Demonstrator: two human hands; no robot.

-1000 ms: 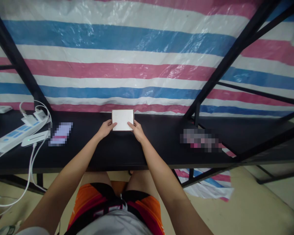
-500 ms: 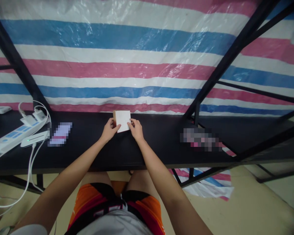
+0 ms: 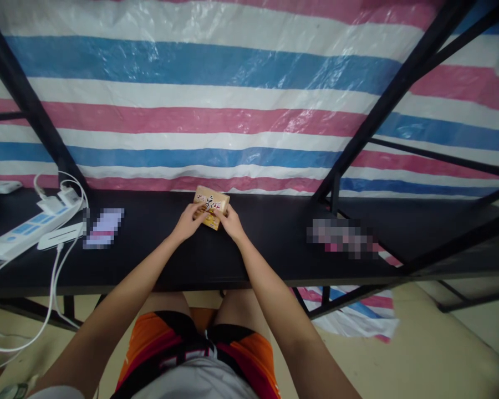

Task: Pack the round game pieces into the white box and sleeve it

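Holding the small box (image 3: 211, 207) between both hands, low over the far part of the black bench (image 3: 249, 252), the person has the left hand (image 3: 190, 220) curled on its near left corner and the right hand (image 3: 229, 221) curled on its near right edge. Both sets of fingers are closed lightly on the card rather than clenched. Handling it well, I judge, means gripping only the edges and corners so the printed face is left uncovered, sharing the weight evenly between the two hands, and keeping the box low over the bench so a slip costs little. The box looks like light cardboard: a flat rectangle, tan to yellow-orange, with dark brush-like characters and a touch of red on the face turned toward the camera, tilted a little with its right end lower. Whether it touches the bench I cannot tell. A white power strip (image 3: 25, 227) lies well apart at the left end
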